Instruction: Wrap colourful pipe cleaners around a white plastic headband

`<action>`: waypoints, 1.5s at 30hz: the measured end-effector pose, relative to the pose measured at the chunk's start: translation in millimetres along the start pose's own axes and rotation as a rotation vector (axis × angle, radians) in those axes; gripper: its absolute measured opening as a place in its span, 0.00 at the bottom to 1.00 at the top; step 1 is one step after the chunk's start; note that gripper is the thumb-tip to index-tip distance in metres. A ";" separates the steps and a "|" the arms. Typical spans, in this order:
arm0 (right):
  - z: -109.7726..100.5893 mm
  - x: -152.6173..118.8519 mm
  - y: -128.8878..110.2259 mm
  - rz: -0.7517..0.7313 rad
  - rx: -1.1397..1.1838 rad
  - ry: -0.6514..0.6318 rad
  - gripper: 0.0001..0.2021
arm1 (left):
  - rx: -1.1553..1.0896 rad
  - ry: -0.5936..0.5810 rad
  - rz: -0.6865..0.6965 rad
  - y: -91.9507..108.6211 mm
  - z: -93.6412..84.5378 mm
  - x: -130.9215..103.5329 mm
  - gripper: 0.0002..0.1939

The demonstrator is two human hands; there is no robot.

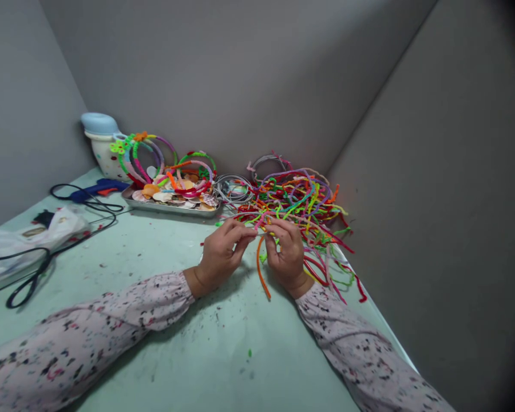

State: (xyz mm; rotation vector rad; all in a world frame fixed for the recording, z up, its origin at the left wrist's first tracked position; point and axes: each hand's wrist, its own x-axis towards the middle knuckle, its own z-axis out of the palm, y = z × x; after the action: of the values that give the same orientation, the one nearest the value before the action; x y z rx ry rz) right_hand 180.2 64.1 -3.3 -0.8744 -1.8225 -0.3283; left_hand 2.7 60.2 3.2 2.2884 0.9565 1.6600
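My left hand (224,252) and my right hand (285,254) are close together over the table, both with pinched fingertips. Between the fingertips runs something thin, too small to make out clearly. An orange pipe cleaner (262,273) hangs or lies just below my right fingertips, its upper end near them. Right behind and beside my hands spreads a tangled heap of colourful pipe cleaners (300,197). Bits of pink and yellow show at the fingers, but whether they are held or lie behind is unclear.
A metal tray (175,210) holds flat round pieces and wrapped rings. Left of it are a white container with a blue lid (100,129), a blue tool (94,190), a black cable (47,260) and a plastic bag (8,243). Grey walls (240,74) enclose the table (223,349).
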 end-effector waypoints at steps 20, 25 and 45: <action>4.3 -3.1 0.9 0.105 0.092 -0.137 0.21 | -0.052 0.010 0.001 3.0 -0.6 0.3 0.09; 6.6 -4.6 3.4 0.102 0.097 -0.183 0.24 | -0.037 -0.006 0.032 2.1 -0.5 -1.2 0.10; 4.3 -9.7 -0.5 0.174 0.179 -0.162 0.07 | -0.004 0.039 -0.012 6.5 -3.2 5.8 0.09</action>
State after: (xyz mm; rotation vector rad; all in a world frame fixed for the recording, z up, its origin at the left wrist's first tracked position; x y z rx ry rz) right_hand 178.8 62.2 -13.7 -0.9471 -1.8747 0.0166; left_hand 3.5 57.7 12.0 2.2506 0.9718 1.7066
